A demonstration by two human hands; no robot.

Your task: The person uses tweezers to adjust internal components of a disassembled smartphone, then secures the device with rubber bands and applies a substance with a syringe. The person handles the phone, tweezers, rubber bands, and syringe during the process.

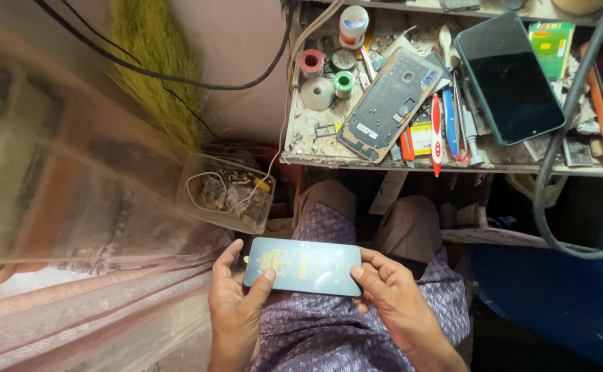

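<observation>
Across the top right, a cluttered workbench [329, 160], its edge just above the knees. To the left, a blurred clear plastic sheet [74, 227] over shelves. On the bench, a dark phone [509, 77] lying face up, tilted, near the right end. Beside it to the left, an opened phone back [390, 103] with its insides showing. Below the bench's left corner, a clear plastic tub [227, 191] full of small parts and wire. Over the lap, level and lengthwise, a dark flat phone screen [303, 266] with a yellow print. Gripped at its left end by the left hand [236, 310], thumb on top, fingers curled under. Gripped at its right end by the right hand [394, 296], thumb on the face near the edge. Near the bench's back left, small tape rolls [312, 63]. Along the front edge, a red-handled tool [436, 134].
</observation>
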